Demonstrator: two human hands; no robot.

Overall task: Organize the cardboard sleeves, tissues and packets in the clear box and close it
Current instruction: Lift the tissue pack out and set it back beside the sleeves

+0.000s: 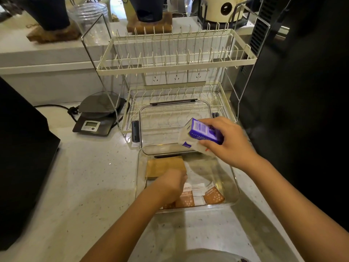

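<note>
The clear box [138, 178] stands open on the counter in front of me. Its clear lid [173, 118] with dark latches leans behind it against the dish rack. Brown cardboard sleeves [164, 165] lie in the box's far left part. Orange and white packets [211, 195] lie along its near side. My left hand [170, 184] reaches down into the box over the packets beside the sleeves; whether it grips anything is hidden. My right hand [224, 142] holds a purple and white tissue pack [200, 135] above the box's far right corner.
A cream two-tier dish rack [175, 61] stands right behind the box. A digital scale [94, 121] with a cable sits to the left. Black appliances flank both sides of the counter. Pots and a jar stand on the raised ledge at the back.
</note>
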